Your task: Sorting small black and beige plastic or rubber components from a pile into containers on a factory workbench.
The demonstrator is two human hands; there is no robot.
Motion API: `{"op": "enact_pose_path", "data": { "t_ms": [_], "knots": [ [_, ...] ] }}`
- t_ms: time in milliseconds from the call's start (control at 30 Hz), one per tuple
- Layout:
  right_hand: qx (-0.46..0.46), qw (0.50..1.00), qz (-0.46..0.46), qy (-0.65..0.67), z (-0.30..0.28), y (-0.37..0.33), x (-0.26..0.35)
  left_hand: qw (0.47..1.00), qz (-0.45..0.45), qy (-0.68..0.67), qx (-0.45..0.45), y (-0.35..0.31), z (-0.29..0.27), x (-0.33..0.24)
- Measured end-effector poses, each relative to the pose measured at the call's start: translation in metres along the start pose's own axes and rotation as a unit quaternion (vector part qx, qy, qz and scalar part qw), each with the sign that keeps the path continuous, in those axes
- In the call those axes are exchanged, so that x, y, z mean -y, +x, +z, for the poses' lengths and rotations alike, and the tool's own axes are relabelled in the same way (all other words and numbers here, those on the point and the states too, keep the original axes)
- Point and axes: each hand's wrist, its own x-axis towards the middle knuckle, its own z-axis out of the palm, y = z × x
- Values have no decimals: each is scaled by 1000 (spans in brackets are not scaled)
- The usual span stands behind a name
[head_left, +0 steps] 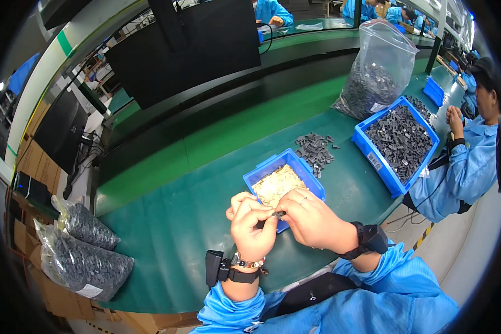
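Both hands meet in front of me, at the near edge of a small blue bin [315,186] that holds pale yellow small pieces [278,185]. Between the fingertips is a small dark plastic part [279,214]. My left hand [252,225] is closed in a pinch on it from the left. From the right, my right hand [312,220] pinches the same part with thumb and forefinger. Its exact shape is mostly covered by the fingers. Just beyond the bin lies a loose pile of similar dark grey parts [315,153] on the green table.
A larger blue bin [394,186] full of dark parts stands to the right, before a clear bag [373,83] of them. Filled bags [86,261] lie at the table's left end. A co-worker [467,150] sits at the right. A black panel [183,50] hangs over the far side.
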Motion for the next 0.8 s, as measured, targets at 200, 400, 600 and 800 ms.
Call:
{"op": "enact_pose_path", "data": {
  "t_ms": [200,400,600,800],
  "knots": [
    [-3,1000,2,31,15,-1,-10,999,-23,3,38,3,-3,4],
    [5,998,25,65,15,0,-17,998,-23,14,59,8,-7,7],
    [8,999,31,17,12,-2,-17,997,-20,-36,69,7,-1,13],
    [-58,994,53,72,4,-6,-12,995,-21,14,94,5,-5,9]
  ]
}}
